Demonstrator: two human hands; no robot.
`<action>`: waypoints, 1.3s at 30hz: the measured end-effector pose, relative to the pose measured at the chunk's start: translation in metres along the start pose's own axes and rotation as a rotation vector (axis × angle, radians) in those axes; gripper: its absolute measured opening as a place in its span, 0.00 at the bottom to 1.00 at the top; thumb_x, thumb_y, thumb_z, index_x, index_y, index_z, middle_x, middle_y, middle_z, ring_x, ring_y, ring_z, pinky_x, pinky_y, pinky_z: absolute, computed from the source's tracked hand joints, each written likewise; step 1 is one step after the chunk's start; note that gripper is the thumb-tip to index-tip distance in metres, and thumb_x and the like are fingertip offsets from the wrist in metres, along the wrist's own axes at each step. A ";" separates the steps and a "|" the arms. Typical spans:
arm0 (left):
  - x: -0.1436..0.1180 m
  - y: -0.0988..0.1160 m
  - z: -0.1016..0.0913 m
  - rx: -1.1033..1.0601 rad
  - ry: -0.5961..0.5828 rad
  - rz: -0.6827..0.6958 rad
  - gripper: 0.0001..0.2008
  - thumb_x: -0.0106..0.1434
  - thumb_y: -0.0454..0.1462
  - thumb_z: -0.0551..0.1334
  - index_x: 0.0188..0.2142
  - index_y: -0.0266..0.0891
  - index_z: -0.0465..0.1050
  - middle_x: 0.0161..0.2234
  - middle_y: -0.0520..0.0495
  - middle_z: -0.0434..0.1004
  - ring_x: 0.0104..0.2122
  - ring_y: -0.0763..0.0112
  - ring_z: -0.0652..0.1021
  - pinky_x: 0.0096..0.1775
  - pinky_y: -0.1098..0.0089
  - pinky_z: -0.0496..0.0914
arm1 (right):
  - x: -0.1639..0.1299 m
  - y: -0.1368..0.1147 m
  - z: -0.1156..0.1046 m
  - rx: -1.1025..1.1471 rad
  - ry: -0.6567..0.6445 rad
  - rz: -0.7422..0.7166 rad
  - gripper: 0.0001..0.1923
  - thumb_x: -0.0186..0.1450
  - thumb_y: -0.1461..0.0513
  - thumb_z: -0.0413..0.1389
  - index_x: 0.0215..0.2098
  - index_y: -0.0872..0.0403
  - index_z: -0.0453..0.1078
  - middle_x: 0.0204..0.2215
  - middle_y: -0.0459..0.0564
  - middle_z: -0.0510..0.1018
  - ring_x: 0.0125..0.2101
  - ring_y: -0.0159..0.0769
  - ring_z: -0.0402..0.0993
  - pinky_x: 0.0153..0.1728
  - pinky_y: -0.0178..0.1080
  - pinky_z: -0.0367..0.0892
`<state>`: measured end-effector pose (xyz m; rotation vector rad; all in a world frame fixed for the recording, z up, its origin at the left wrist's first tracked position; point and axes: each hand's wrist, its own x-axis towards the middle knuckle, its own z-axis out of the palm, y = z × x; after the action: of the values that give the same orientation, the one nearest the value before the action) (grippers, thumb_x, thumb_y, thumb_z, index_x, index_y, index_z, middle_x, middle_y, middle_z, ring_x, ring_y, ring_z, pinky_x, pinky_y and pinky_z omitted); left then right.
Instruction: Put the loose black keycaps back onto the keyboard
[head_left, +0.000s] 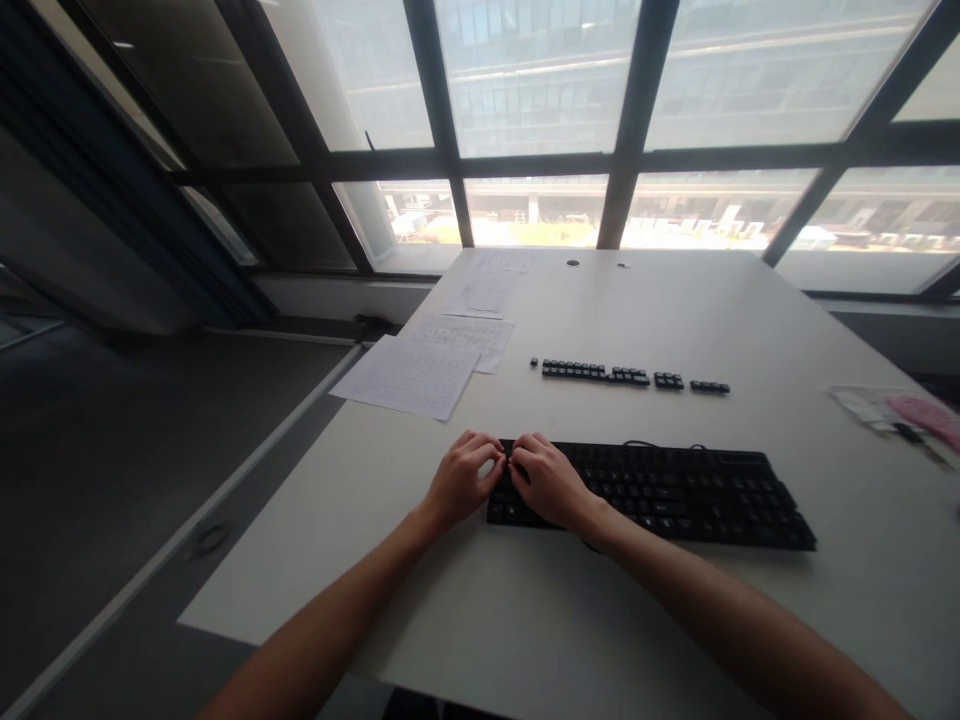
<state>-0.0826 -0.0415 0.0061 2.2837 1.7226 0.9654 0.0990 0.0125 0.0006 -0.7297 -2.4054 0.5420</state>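
Note:
A black keyboard (675, 495) lies on the white table (675, 320) in front of me. My left hand (463, 478) rests at the keyboard's left end, fingers curled toward its top left corner. My right hand (547, 480) lies over the left keys, fingertips meeting the left hand's at that corner. Whether something small is pinched between the fingers is too small to tell. Beyond the keyboard, a row of loose black keycaps (626, 375) is lined up on the table.
Printed paper sheets (412, 375) lie at the table's left edge, more sheets (487, 290) farther back. A clear bag with pink contents (900, 412) sits at the right. Large windows run behind the table. The floor drops off left.

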 end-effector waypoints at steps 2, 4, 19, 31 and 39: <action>0.003 -0.001 0.000 -0.032 0.028 -0.015 0.09 0.69 0.35 0.60 0.33 0.43 0.76 0.38 0.47 0.80 0.42 0.63 0.76 0.47 0.61 0.72 | 0.000 -0.001 -0.005 0.022 0.003 0.019 0.09 0.70 0.67 0.54 0.34 0.53 0.73 0.37 0.51 0.77 0.41 0.39 0.71 0.47 0.40 0.69; 0.006 -0.006 -0.003 -0.062 0.084 -0.041 0.10 0.70 0.37 0.59 0.33 0.43 0.76 0.38 0.47 0.80 0.42 0.63 0.76 0.48 0.62 0.71 | 0.002 0.000 -0.012 0.040 0.026 0.051 0.08 0.70 0.67 0.54 0.36 0.52 0.74 0.37 0.51 0.78 0.41 0.38 0.72 0.47 0.39 0.68; 0.154 -0.051 0.041 0.118 0.035 -0.058 0.08 0.67 0.37 0.65 0.43 0.43 0.84 0.42 0.46 0.82 0.45 0.62 0.77 0.54 0.62 0.69 | 0.084 0.114 -0.056 -0.457 -0.053 0.302 0.16 0.71 0.66 0.50 0.52 0.58 0.76 0.49 0.62 0.75 0.51 0.49 0.66 0.51 0.43 0.63; 0.184 -0.058 0.078 0.171 -0.045 -0.015 0.07 0.65 0.35 0.67 0.40 0.44 0.85 0.41 0.45 0.82 0.44 0.59 0.75 0.50 0.61 0.71 | 0.097 0.136 -0.045 -0.490 -0.085 0.200 0.16 0.73 0.65 0.48 0.42 0.57 0.80 0.48 0.62 0.77 0.52 0.49 0.63 0.49 0.45 0.59; 0.180 -0.059 0.075 0.093 -0.043 -0.009 0.04 0.62 0.34 0.69 0.35 0.45 0.84 0.37 0.48 0.85 0.39 0.64 0.78 0.48 0.63 0.71 | 0.097 0.134 -0.046 -0.384 -0.049 0.139 0.13 0.71 0.67 0.52 0.37 0.57 0.80 0.39 0.58 0.82 0.47 0.46 0.70 0.50 0.44 0.58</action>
<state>-0.0634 0.1609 -0.0055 2.3330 1.7950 0.8454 0.1104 0.1834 0.0046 -1.0613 -2.5479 0.1490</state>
